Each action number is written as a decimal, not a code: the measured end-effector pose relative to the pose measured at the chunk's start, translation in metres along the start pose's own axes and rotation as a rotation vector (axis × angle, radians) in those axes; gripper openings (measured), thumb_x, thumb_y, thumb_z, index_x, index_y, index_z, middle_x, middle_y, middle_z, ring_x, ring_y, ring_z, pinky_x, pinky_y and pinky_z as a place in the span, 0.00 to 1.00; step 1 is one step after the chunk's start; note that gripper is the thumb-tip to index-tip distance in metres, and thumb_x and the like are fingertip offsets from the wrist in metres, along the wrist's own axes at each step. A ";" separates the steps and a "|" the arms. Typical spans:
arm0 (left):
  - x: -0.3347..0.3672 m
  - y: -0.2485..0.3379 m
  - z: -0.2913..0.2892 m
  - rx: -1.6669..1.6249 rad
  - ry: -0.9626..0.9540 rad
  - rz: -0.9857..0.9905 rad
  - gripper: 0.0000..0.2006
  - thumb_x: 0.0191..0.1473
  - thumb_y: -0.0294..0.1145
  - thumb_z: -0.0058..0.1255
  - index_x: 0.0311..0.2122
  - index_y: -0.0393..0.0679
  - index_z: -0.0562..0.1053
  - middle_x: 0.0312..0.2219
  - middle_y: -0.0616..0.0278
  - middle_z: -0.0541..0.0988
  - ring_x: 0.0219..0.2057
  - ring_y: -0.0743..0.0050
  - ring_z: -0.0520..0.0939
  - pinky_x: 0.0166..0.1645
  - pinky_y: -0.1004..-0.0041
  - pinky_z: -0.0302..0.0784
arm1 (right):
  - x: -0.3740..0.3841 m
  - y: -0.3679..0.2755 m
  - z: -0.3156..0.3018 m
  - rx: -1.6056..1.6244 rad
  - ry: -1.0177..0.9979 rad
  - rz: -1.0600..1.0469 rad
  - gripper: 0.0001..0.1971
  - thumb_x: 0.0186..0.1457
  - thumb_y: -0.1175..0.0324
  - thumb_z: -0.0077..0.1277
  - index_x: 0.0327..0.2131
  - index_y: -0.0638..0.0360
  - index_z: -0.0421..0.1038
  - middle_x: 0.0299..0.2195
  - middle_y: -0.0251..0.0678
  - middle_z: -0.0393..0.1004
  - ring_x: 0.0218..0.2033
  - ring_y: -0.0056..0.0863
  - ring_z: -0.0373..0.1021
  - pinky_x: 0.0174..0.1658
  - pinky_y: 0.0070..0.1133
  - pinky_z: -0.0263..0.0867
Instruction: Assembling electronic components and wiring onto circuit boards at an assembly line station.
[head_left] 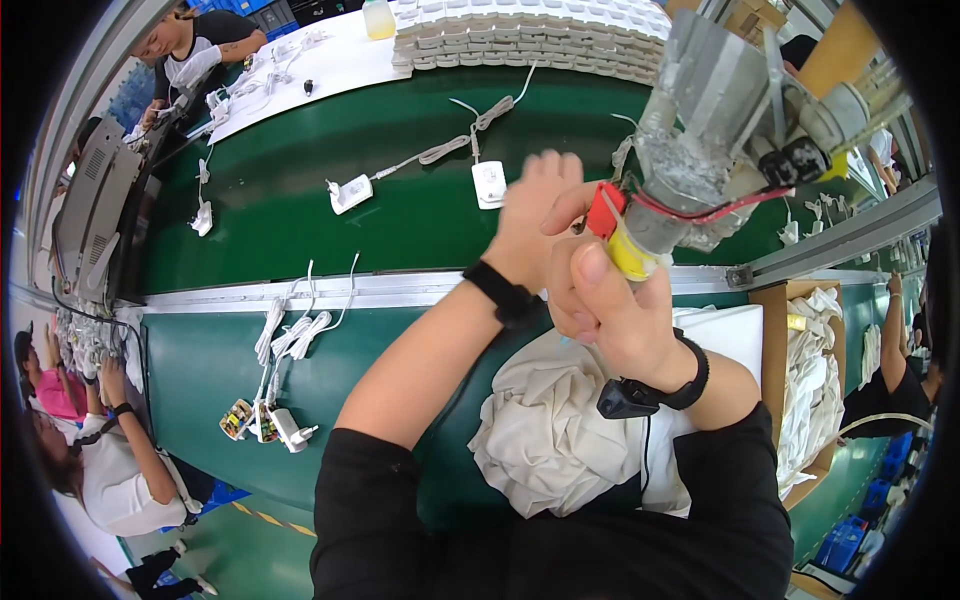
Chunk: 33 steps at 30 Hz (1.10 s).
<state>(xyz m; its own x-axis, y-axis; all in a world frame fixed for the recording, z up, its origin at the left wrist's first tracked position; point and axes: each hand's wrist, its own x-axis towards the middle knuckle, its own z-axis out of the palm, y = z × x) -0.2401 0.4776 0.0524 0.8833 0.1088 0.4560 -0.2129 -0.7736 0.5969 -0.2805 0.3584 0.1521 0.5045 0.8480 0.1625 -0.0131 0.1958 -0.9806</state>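
Note:
My left hand (538,215) reaches over the green conveyor belt with its fingers stretched out and a little blurred. Just past its fingertips lies a white power adapter (489,184) with a bundled cord. My right hand (622,318) has its fingers curled, close to the yellow-banded lower end of a taped grey tube-shaped device (690,160). A red part (606,210) sits on that device, near my left thumb. What my right fingers hold, if anything, is hidden. Another white adapter (351,194) lies on the belt to the left.
Several corded adapters, some with exposed circuit boards (238,419), lie on the bench at left. Crumpled off-white cloth (560,425) is below my hands. A cardboard box (774,345) of white material stands right. Stacked white trays (530,45) line the far side. Other people work around.

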 end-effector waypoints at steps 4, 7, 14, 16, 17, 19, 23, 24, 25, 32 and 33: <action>0.001 -0.036 -0.020 0.517 0.205 -0.181 0.25 0.44 0.43 0.54 0.43 0.35 0.66 0.37 0.51 0.70 0.36 0.57 0.73 0.34 0.70 0.75 | -0.001 -0.001 -0.002 0.013 0.020 0.011 0.22 0.58 0.54 0.43 0.43 0.64 0.54 0.13 0.25 0.54 0.11 0.11 0.48 0.15 0.12 0.45; -0.008 -0.054 -0.029 0.634 0.070 -0.320 0.24 0.44 0.41 0.55 0.43 0.34 0.66 0.34 0.54 0.73 0.34 0.63 0.75 0.33 0.72 0.75 | 0.000 -0.002 -0.004 0.012 -0.001 0.014 0.21 0.58 0.54 0.43 0.42 0.64 0.54 0.13 0.25 0.54 0.12 0.10 0.48 0.15 0.12 0.45; -0.042 -0.046 -0.053 -0.478 -0.150 -0.746 0.22 0.49 0.38 0.50 0.46 0.35 0.66 0.28 0.60 0.76 0.34 0.74 0.77 0.30 0.74 0.75 | 0.007 -0.004 -0.006 0.012 0.030 -0.009 0.21 0.58 0.55 0.43 0.42 0.64 0.55 0.13 0.25 0.54 0.12 0.10 0.48 0.15 0.12 0.44; -0.063 -0.037 -0.056 -1.210 -0.189 -0.738 0.19 0.52 0.34 0.42 0.49 0.36 0.65 0.34 0.59 0.76 0.37 0.78 0.77 0.27 0.78 0.74 | 0.010 -0.003 -0.009 -0.009 0.058 -0.029 0.21 0.58 0.54 0.43 0.43 0.63 0.55 0.13 0.25 0.54 0.11 0.10 0.48 0.14 0.12 0.44; -0.074 -0.029 -0.055 -1.210 -0.192 -0.737 0.19 0.52 0.34 0.42 0.49 0.36 0.65 0.34 0.59 0.76 0.37 0.78 0.77 0.27 0.78 0.74 | 0.011 -0.003 -0.009 -0.009 0.061 -0.030 0.21 0.58 0.54 0.43 0.43 0.63 0.55 0.13 0.25 0.54 0.11 0.10 0.48 0.14 0.12 0.44; -0.097 -0.011 -0.047 -1.450 -0.275 -0.679 0.19 0.56 0.35 0.38 0.52 0.40 0.62 0.39 0.61 0.75 0.37 0.80 0.77 0.27 0.81 0.74 | 0.012 -0.003 -0.010 -0.059 0.089 -0.047 0.21 0.58 0.54 0.43 0.43 0.62 0.55 0.13 0.24 0.54 0.11 0.10 0.48 0.14 0.12 0.43; -0.124 0.023 -0.023 -1.621 -0.341 -0.734 0.19 0.58 0.33 0.39 0.54 0.43 0.58 0.43 0.61 0.73 0.40 0.79 0.76 0.31 0.81 0.76 | 0.015 0.000 -0.013 -0.056 0.089 -0.062 0.20 0.58 0.53 0.43 0.42 0.61 0.55 0.13 0.24 0.53 0.11 0.10 0.48 0.14 0.12 0.43; -0.125 0.029 -0.019 -1.580 -0.352 -0.678 0.19 0.58 0.32 0.39 0.54 0.44 0.57 0.44 0.61 0.73 0.41 0.78 0.76 0.32 0.80 0.77 | 0.015 0.002 -0.013 -0.039 0.079 -0.071 0.20 0.59 0.53 0.42 0.42 0.61 0.55 0.12 0.24 0.53 0.11 0.10 0.47 0.14 0.12 0.43; -0.126 0.033 -0.016 -1.539 -0.361 -0.621 0.18 0.58 0.31 0.38 0.54 0.44 0.57 0.45 0.60 0.72 0.42 0.77 0.75 0.34 0.78 0.78 | 0.016 0.005 -0.014 -0.041 0.079 -0.067 0.20 0.59 0.53 0.42 0.42 0.61 0.55 0.12 0.24 0.53 0.11 0.10 0.47 0.14 0.12 0.43; -0.133 0.031 -0.009 -1.528 -0.356 -0.540 0.18 0.58 0.25 0.38 0.54 0.44 0.56 0.47 0.58 0.70 0.45 0.75 0.74 0.40 0.74 0.79 | 0.013 0.020 -0.014 -0.073 0.090 -0.109 0.18 0.59 0.53 0.41 0.40 0.58 0.55 0.12 0.23 0.53 0.11 0.09 0.48 0.14 0.12 0.43; -0.133 0.032 -0.010 -1.521 -0.348 -0.536 0.18 0.58 0.25 0.38 0.54 0.44 0.56 0.47 0.58 0.70 0.45 0.75 0.74 0.40 0.73 0.79 | 0.013 0.021 -0.014 -0.074 0.092 -0.106 0.18 0.59 0.53 0.41 0.40 0.58 0.55 0.12 0.23 0.53 0.11 0.09 0.48 0.14 0.12 0.43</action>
<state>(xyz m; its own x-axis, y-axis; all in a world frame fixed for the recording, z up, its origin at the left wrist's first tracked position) -0.3684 0.4450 0.0172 0.9874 -0.1534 -0.0378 0.1246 0.6098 0.7827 -0.2625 0.3668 0.1326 0.5763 0.7754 0.2582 0.1064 0.2421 -0.9644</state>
